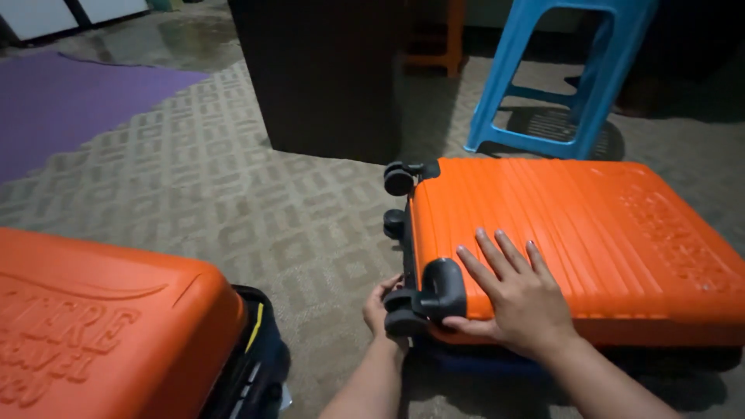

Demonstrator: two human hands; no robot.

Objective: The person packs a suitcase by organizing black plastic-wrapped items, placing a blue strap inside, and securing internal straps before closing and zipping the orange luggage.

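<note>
Orange suitcase (574, 240): flat on carpet (233, 202), near blue stool (566, 70). Right hand (516, 291) open, palm pressing shell, steadying it. Left hand (380, 306) gripping corner wheel (403, 320). 2nd orange case (101, 326) well apart.

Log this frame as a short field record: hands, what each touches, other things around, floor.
left hand: at the wheel-end corner of the closed suitcase, by a black wheel
right hand: flat, fingers spread on the closed orange suitcase
second suitcase: orange, lower left, dark lining showing at its edge
stool: blue plastic, behind the closed suitcase
cabinet: dark, upper centre
floor: patterned carpet; purple mat upper left
</note>
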